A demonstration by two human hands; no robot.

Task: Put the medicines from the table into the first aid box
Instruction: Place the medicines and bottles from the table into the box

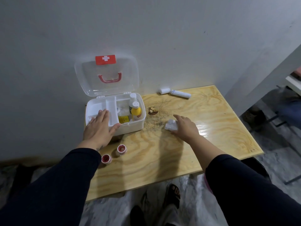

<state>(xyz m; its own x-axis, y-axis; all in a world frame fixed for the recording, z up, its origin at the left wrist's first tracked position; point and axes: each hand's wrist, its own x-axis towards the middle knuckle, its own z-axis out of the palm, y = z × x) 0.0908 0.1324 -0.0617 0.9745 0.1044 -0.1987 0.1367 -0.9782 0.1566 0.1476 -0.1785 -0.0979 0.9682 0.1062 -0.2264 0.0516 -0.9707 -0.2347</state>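
Observation:
The white first aid box [135, 124] stands open at the table's back left, its clear lid [106, 75] leaning on the wall. Inside are a yellow bottle [136, 112], a white bottle [132, 99] and a white inner tray [111, 105]. My left hand [99, 128] lies flat, fingers spread, on that tray and the box's front rim. My right hand [184, 128] rests on a white packet [171, 124] in the middle of the table, its fingers starting to curl around it. Two red-capped little jars [121, 150] [106, 159] stand near the front left. Two white rolls [164, 91] [180, 94] lie at the back.
The wooden table [162, 160] stands against a grey wall. A dark knot [152, 110] marks the wood right of the box. My sandalled feet [174, 193] are on the floor below the front edge. Furniture and a metal frame [276, 121] are on the right.

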